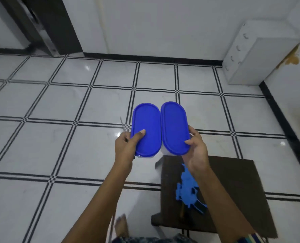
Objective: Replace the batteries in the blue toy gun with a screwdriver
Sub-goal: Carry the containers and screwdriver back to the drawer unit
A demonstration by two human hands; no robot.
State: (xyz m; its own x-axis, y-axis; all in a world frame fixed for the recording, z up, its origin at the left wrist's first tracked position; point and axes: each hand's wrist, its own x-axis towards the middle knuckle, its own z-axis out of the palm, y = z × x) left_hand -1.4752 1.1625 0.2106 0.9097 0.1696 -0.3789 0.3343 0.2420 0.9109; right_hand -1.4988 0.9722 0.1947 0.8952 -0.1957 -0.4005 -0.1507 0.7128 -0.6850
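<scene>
Left hand [128,145] curled round near end of left blue-lidded container [145,128], thumb on lid; same hand pinches thin screwdriver [123,128], shaft pointing away. Right hand [196,149] grips right blue-lidded container [174,126], thumb on lid edge. Containers side by side, touching, held over tiled floor [58,146]. Blue toy gun [185,192] lies flat on dark worktop [237,181], under right forearm, untouched. Gun looks light, rigid plastic, likely slippery; best held by body near grip, battery cover up, pressed to worktop against screwdriver torque
</scene>
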